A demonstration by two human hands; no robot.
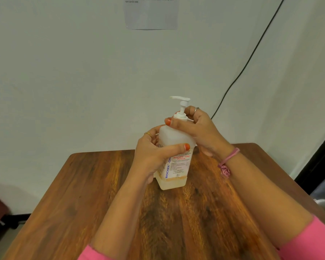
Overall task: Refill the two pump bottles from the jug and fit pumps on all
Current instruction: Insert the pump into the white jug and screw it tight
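A translucent bottle (174, 156) is standing upright on the wooden table (94, 194), near its far edge. Its label is reading "BIOCHEK CHG" in blue down one side and "BIOCHEK CHG Handrub" in red on the front; the smaller print below is too fine to read. A shallow layer of yellowish liquid is showing at the bottom.

The left hand (150, 156) is wrapping around the bottle's body, thumb lying across the front and fingers curling behind. The right hand (197, 128) is closing its fingers around the collar of the white pump (181, 107) seated in the neck, with the nozzle pointing left.

A pink band (228, 162) is sitting on the right wrist. A sheet of paper (151, 13) is hanging on the wall behind, its text too blurred to read, and a black cable (248, 61) is running down the wall.
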